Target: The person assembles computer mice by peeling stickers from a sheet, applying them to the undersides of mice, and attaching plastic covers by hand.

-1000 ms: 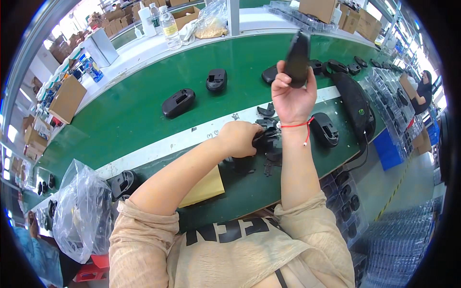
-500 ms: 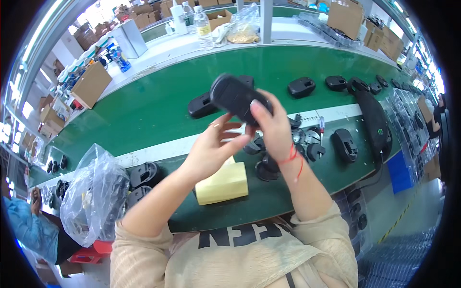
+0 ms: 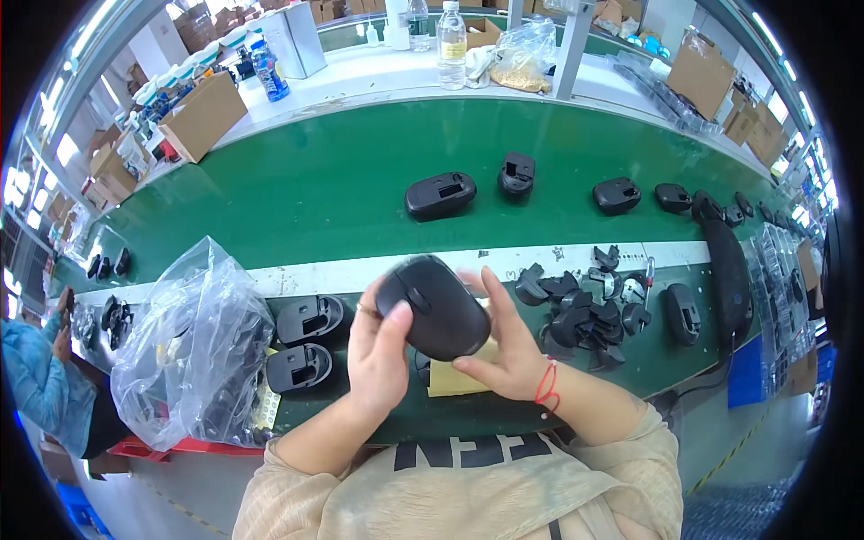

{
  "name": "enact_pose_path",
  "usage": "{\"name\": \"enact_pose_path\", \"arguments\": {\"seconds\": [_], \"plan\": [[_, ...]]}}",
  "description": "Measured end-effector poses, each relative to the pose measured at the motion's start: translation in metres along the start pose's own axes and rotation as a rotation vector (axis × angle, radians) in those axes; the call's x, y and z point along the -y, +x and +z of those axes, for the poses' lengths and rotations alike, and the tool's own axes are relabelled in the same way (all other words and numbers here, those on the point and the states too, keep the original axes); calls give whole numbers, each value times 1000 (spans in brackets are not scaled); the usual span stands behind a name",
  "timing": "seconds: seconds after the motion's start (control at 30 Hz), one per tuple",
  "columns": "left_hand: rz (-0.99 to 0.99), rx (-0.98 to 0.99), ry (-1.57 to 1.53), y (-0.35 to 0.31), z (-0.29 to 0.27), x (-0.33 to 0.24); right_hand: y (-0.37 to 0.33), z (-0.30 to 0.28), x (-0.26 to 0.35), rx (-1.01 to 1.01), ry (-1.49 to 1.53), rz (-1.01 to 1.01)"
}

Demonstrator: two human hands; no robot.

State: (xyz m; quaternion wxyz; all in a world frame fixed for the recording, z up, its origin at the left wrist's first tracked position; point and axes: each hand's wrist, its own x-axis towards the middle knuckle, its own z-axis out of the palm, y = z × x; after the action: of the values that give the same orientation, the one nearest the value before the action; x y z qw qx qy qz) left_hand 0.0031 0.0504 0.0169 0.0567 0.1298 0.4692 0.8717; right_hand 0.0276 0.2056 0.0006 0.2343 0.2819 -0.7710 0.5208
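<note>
A black computer mouse [image 3: 436, 310], top face and scroll wheel turned up, is held in front of me above the bench. My left hand [image 3: 376, 355] is closed on its left side, thumb lying over the top. At the right side of the mouse is my right hand [image 3: 511, 355], fingers spread and thumb at the lower edge; some of its fingertips are blurred. A yellow pad [image 3: 459, 378] lies below, partly covered by the mouse and hand. Right of the hand sits a pile of black plastic parts [image 3: 589, 319].
Open-topped black mice lie on the green belt [image 3: 315, 198], such as this one [image 3: 441, 195]. Two black mouse shells [image 3: 310, 319] sit beside a clear plastic bag [image 3: 184, 351] at left. Another mouse [image 3: 683, 313] and a black elongated case [image 3: 727, 279] lie at right. A co-worker [image 3: 45, 369] sits far left.
The mouse has come down toward me and turned from its underside to its top face. My left hand has taken hold of it, while my right hand has loosened. The view has shifted.
</note>
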Motion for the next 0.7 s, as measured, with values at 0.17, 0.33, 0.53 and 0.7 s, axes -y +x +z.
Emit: {"name": "enact_pose_path", "arguments": {"seconds": [0.17,0.33,0.53,0.7], "plan": [[121,176,54,-7,-9,-1,-5,2,3,226,243,306],[87,209,56,-5,-8,-8,-4,0,2,239,220,266],[222,282,217,-4,-13,-7,-6,0,2,243,136,172],[224,147,212,2,-2,6,-4,-2,-4,125,-101,30]]}}
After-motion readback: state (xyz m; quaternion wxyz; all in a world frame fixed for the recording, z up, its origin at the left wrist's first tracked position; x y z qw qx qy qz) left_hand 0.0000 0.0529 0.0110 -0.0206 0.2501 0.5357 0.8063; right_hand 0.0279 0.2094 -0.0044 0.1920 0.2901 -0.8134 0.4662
